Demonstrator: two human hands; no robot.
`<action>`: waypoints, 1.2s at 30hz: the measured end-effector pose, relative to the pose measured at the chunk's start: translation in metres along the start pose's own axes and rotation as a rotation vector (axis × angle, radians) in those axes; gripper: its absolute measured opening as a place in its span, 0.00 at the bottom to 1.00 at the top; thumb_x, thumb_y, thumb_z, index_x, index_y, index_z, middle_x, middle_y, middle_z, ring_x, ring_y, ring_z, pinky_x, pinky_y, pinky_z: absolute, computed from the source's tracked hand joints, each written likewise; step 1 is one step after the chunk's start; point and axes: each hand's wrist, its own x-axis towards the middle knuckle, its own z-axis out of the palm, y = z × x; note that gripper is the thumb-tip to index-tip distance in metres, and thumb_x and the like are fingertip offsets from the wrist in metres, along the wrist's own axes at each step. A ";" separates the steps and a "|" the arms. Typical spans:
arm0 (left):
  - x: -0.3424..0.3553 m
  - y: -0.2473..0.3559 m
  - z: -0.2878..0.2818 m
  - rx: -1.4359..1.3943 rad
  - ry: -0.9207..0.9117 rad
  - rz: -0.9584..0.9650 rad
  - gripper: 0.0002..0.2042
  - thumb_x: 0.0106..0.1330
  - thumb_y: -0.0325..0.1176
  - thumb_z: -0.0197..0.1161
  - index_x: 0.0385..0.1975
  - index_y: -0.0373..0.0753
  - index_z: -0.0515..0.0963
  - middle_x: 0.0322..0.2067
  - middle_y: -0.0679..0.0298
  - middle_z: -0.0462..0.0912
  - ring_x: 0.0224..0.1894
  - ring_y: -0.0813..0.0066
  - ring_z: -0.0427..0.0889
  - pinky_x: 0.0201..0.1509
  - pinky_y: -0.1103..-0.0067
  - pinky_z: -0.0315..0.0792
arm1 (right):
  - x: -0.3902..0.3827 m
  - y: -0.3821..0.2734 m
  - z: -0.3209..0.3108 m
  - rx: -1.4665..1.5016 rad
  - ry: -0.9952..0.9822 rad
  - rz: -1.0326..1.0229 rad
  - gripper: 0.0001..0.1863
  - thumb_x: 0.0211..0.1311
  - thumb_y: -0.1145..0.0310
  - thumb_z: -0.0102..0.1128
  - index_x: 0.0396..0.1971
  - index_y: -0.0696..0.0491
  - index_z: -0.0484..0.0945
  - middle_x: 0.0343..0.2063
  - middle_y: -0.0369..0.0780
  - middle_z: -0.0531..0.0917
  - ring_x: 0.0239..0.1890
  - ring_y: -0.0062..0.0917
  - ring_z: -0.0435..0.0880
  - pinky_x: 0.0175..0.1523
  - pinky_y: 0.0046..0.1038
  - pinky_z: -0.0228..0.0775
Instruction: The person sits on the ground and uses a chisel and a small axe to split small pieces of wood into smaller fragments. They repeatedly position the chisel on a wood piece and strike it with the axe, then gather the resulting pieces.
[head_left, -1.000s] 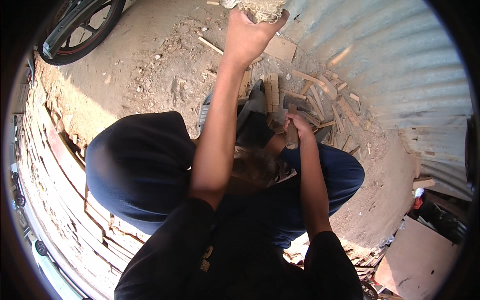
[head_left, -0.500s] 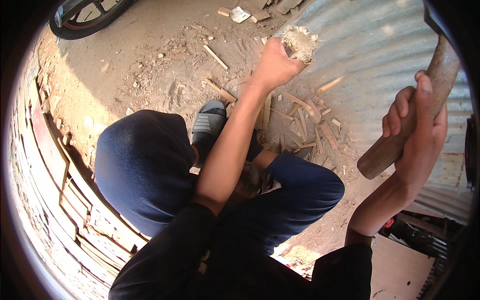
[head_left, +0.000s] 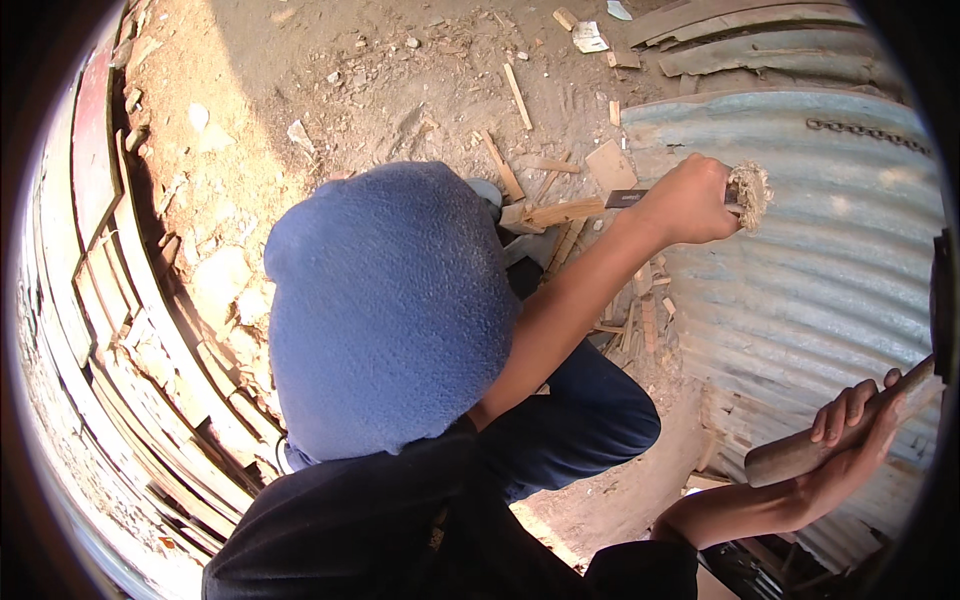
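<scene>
My left hand (head_left: 690,200) grips a chisel-like tool, with a frayed, pale top (head_left: 750,196) and a flat dark blade (head_left: 625,198) pointing left toward a small wooden strip (head_left: 560,211) near my foot (head_left: 484,193). Whether blade and strip touch, I cannot tell. My right hand (head_left: 850,445) is raised at the lower right, wrapped round a thick wooden handle (head_left: 775,460), probably a hammer's; its head is mostly hidden at the picture's dark rim. My bent left knee (head_left: 385,300) in blue fabric fills the middle.
Wood offcuts (head_left: 515,95) and debris lie on the dirt ground (head_left: 380,110). A corrugated metal sheet (head_left: 790,280) with a chain (head_left: 865,135) stands on the right. Stacked boards (head_left: 95,160) run along the left, and more weathered boards (head_left: 740,25) lie at the top right.
My view has turned. My left hand has moved rightward and tilted the tool nearly level, showing its blade. My right hand lifted the wooden-handled tool from between my legs out to the right.
</scene>
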 end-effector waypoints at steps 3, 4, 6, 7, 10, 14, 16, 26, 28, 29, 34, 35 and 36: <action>0.001 -0.004 -0.005 -0.014 0.027 0.021 0.10 0.41 0.29 0.61 0.17 0.26 0.75 0.19 0.40 0.76 0.24 0.45 0.78 0.32 0.67 0.74 | -0.017 0.046 0.020 -0.335 -0.145 0.331 0.12 0.68 0.61 0.50 0.41 0.53 0.66 0.17 0.32 0.65 0.11 0.13 0.62 0.15 0.18 0.57; 0.003 -0.008 -0.003 -0.021 0.019 0.019 0.10 0.41 0.29 0.61 0.17 0.26 0.75 0.19 0.40 0.76 0.24 0.45 0.77 0.31 0.67 0.74 | -0.016 0.056 0.017 -0.425 -0.319 0.414 0.12 0.68 0.61 0.51 0.41 0.53 0.66 0.16 0.33 0.65 0.11 0.13 0.63 0.15 0.17 0.57; 0.003 -0.015 -0.002 -0.040 0.027 0.028 0.09 0.41 0.29 0.61 0.16 0.26 0.75 0.19 0.41 0.75 0.23 0.45 0.77 0.31 0.67 0.73 | -0.008 0.049 0.015 -0.499 -0.452 0.558 0.13 0.67 0.62 0.50 0.41 0.57 0.66 0.14 0.34 0.66 0.10 0.15 0.65 0.15 0.17 0.57; 0.002 -0.017 0.002 -0.055 0.035 0.048 0.09 0.41 0.29 0.61 0.16 0.26 0.75 0.18 0.41 0.75 0.23 0.45 0.77 0.31 0.67 0.73 | -0.005 0.038 0.010 -0.432 -0.441 0.545 0.14 0.67 0.61 0.50 0.42 0.57 0.66 0.15 0.34 0.66 0.10 0.14 0.65 0.14 0.16 0.57; 0.005 -0.016 0.004 -0.022 0.014 0.078 0.09 0.41 0.29 0.60 0.16 0.27 0.76 0.18 0.41 0.75 0.24 0.45 0.77 0.31 0.66 0.73 | -0.003 0.019 -0.010 -0.236 -0.290 0.440 0.16 0.69 0.60 0.48 0.45 0.57 0.65 0.17 0.32 0.65 0.10 0.10 0.63 0.11 0.12 0.57; 0.000 -0.007 0.002 -0.026 -0.020 0.045 0.09 0.40 0.28 0.60 0.16 0.27 0.76 0.19 0.40 0.75 0.24 0.44 0.77 0.31 0.66 0.73 | 0.010 0.010 -0.013 0.004 -0.067 0.141 0.15 0.69 0.61 0.48 0.47 0.56 0.65 0.18 0.31 0.62 0.12 0.09 0.60 0.12 0.12 0.56; 0.001 -0.010 0.007 -0.023 -0.018 0.059 0.09 0.40 0.29 0.60 0.16 0.27 0.75 0.19 0.40 0.75 0.24 0.43 0.77 0.31 0.66 0.73 | 0.002 0.029 0.018 -0.189 0.049 0.167 0.13 0.68 0.60 0.49 0.43 0.55 0.66 0.17 0.32 0.64 0.11 0.13 0.62 0.15 0.16 0.56; 0.002 -0.030 0.004 -0.096 0.033 0.069 0.08 0.38 0.27 0.58 0.15 0.26 0.74 0.18 0.40 0.75 0.22 0.45 0.77 0.30 0.65 0.72 | -0.012 0.015 0.006 -0.271 -0.241 0.335 0.15 0.69 0.60 0.48 0.46 0.56 0.66 0.18 0.33 0.66 0.11 0.10 0.63 0.14 0.12 0.55; -0.002 -0.023 0.003 -0.084 -0.006 0.002 0.08 0.38 0.27 0.58 0.15 0.26 0.74 0.18 0.41 0.75 0.23 0.45 0.77 0.30 0.66 0.72 | -0.012 0.015 0.010 -0.212 -0.089 0.224 0.15 0.69 0.60 0.48 0.46 0.56 0.66 0.18 0.34 0.67 0.11 0.12 0.63 0.15 0.14 0.56; -0.003 -0.020 0.003 -0.079 -0.035 -0.028 0.08 0.38 0.27 0.58 0.15 0.26 0.74 0.18 0.41 0.75 0.23 0.45 0.77 0.30 0.66 0.72 | -0.011 0.021 0.020 -0.214 -0.020 0.186 0.15 0.69 0.60 0.48 0.45 0.56 0.65 0.18 0.34 0.67 0.11 0.13 0.64 0.15 0.16 0.57; -0.007 -0.033 -0.005 -0.109 0.021 -0.027 0.10 0.40 0.29 0.60 0.17 0.26 0.75 0.19 0.41 0.76 0.23 0.47 0.78 0.30 0.67 0.72 | -0.023 0.080 0.035 -0.445 -0.375 0.476 0.13 0.68 0.61 0.50 0.41 0.56 0.66 0.15 0.34 0.67 0.10 0.16 0.65 0.16 0.20 0.59; -0.006 -0.034 -0.008 -0.154 0.033 -0.033 0.10 0.41 0.30 0.61 0.17 0.26 0.75 0.20 0.41 0.76 0.23 0.47 0.78 0.30 0.67 0.72 | -0.019 0.085 0.033 -0.481 -0.460 0.535 0.14 0.67 0.61 0.50 0.42 0.57 0.66 0.15 0.34 0.67 0.10 0.16 0.65 0.16 0.19 0.58; -0.001 -0.034 -0.011 -0.121 0.016 -0.045 0.11 0.41 0.31 0.62 0.18 0.26 0.76 0.20 0.41 0.76 0.23 0.48 0.78 0.31 0.67 0.72 | -0.016 0.081 0.033 -0.436 -0.443 0.537 0.15 0.67 0.60 0.50 0.42 0.57 0.66 0.15 0.34 0.67 0.10 0.15 0.64 0.15 0.19 0.58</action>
